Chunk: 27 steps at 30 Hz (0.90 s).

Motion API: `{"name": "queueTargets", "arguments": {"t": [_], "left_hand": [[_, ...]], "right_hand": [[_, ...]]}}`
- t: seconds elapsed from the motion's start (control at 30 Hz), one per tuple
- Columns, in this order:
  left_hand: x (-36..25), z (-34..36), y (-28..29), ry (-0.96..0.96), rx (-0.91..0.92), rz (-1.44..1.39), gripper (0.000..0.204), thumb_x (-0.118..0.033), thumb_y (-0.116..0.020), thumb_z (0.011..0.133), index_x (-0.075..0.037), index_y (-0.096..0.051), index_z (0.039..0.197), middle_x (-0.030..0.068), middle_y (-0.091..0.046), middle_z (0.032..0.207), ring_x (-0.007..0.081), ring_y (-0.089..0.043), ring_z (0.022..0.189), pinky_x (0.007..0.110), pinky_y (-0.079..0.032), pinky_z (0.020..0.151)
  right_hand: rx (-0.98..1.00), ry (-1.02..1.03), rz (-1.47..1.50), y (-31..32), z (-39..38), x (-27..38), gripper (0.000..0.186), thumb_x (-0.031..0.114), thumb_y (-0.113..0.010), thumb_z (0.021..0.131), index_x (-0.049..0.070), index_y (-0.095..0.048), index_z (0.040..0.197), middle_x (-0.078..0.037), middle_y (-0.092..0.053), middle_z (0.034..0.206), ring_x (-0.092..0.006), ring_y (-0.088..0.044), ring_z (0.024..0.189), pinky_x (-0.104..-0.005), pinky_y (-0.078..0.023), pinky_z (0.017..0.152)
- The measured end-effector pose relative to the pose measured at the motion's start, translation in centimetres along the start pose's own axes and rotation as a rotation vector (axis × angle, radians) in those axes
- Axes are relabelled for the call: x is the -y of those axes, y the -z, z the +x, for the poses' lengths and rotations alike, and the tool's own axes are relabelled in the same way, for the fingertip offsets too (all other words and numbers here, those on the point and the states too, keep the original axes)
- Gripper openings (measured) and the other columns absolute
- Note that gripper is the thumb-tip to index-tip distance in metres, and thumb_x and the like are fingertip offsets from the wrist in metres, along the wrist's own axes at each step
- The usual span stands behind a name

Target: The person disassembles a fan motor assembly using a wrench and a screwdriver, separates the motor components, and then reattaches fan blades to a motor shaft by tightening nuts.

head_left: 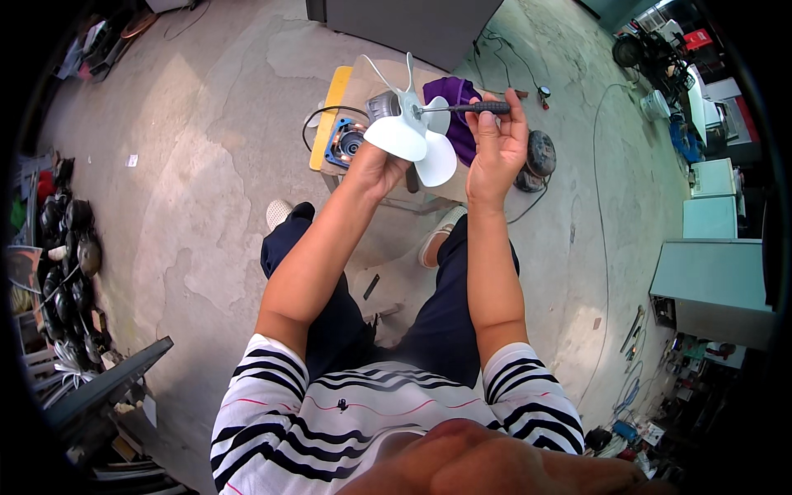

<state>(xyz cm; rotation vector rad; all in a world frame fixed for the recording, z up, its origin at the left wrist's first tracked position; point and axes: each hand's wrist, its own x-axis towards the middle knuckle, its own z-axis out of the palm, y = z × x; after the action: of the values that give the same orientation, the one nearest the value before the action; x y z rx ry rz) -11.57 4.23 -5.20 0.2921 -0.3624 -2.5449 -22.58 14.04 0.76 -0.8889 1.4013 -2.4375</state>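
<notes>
A white fan blade [398, 137] with several petals is held up above a low work table [363, 76]. My left hand [381, 170] grips it from below, the fingers mostly hidden behind a petal. Between the thumb and fingers of my right hand [500, 148] is a screwdriver [488, 107] with a dark handle. Its shaft runs left and the tip meets the hub at the blade's middle. Just left of the blade lies a blue-framed motor part [337, 153] with copper windings. A grey motor housing [382, 106] shows behind the blade.
A purple cloth [454, 89] lies on the table's right side. Dark round parts [539, 155] sit on the floor at the right, with a cord. A grey cabinet [412, 29] stands beyond the table. Clutter lines both sides, including a dark metal bar [115, 381] at the left.
</notes>
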Motion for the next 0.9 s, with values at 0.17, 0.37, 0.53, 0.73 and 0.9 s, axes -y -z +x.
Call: {"name": "queueTargets", "arguments": {"t": [0.17,0.37,0.53,0.73,0.9], "left_hand": [[0.4,0.1,-0.3,0.052,0.038,-0.072,0.028,-0.010,-0.062,0.091,0.001,-0.056,0.117,0.0102,-0.065,0.110,0.0197,-0.066,0.099,0.031,-0.058,0.086],[0.5,0.4,0.2,0.061,0.041,-0.035,0.030,-0.009,-0.063,0.091,0.001,-0.056,0.117,0.0106,-0.065,0.111,0.0200,-0.066,0.099,0.031,-0.058,0.085],[0.6,0.3,-0.1,0.049,0.025,-0.014,0.030,-0.011,-0.063,0.091,0.002,-0.056,0.117,0.0110,-0.065,0.109,0.0202,-0.067,0.098,0.032,-0.058,0.084],[0.7,-0.2,0.1,0.024,-0.024,0.177,0.027,-0.019,-0.059,0.096,0.002,-0.058,0.113,0.0100,-0.066,0.104,0.0179,-0.067,0.093,0.030,-0.057,0.080],[1.0,-0.3,-0.8,-0.014,-0.105,0.358,0.034,-0.031,-0.060,0.096,0.001,-0.059,0.109,0.0066,-0.066,0.100,0.0151,-0.066,0.089,0.030,-0.056,0.078]], "right_hand": [[0.023,0.017,-0.016,0.4,0.3,0.6,0.043,0.002,-0.058,0.095,0.000,-0.044,0.135,-0.013,-0.058,0.121,-0.0210,-0.061,0.109,-0.0334,-0.055,0.091],[-0.028,0.053,0.001,0.4,0.5,1.2,0.037,0.002,-0.054,0.095,-0.002,-0.045,0.132,-0.011,-0.058,0.115,-0.0194,-0.061,0.105,-0.0319,-0.055,0.092],[-0.050,-0.099,0.174,1.6,1.1,2.0,0.026,0.002,-0.049,0.093,0.000,-0.052,0.119,-0.006,-0.058,0.102,-0.0097,-0.057,0.083,-0.0222,-0.051,0.070],[0.220,-0.248,-0.519,1.8,0.5,-0.1,0.018,0.020,-0.069,0.089,0.002,-0.066,0.091,0.004,-0.059,0.074,-0.0047,-0.050,0.065,-0.0213,-0.042,0.058],[0.305,-0.183,-0.616,1.3,0.0,-0.6,0.023,0.026,-0.074,0.084,0.004,-0.070,0.090,-0.003,-0.067,0.076,-0.0101,-0.057,0.069,-0.0264,-0.046,0.065]]}}
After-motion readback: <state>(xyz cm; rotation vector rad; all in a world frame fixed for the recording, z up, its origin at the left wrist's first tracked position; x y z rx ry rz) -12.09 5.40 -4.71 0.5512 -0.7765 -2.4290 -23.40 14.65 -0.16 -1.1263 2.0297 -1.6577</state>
